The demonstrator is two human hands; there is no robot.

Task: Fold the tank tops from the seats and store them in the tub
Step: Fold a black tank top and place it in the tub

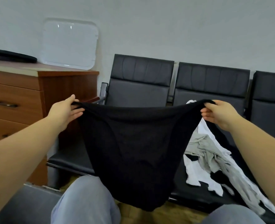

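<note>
the tank top (130, 143) held up is plain black, and the seats (211, 84) behind it are black with grey metal frames. the heap of tops (204, 160) on the seat mixes white, light grey and black. the cabinet (36, 97) is reddish-brown wood, the tray (69, 44) clear white, the jeans (85, 202) pale blue.

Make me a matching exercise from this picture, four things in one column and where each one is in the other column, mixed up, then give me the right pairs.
Things:
1. black tank top
2. clear lid
3. pile of white and grey tops
4. black flat pad

Places:
A. heaped on the middle seat
B. leaning against the wall on the wooden cabinet
C. stretched in the air between the left hand and the right hand
D. lying flat on the cabinet's far left

Pairs: 1-C, 2-B, 3-A, 4-D
</note>
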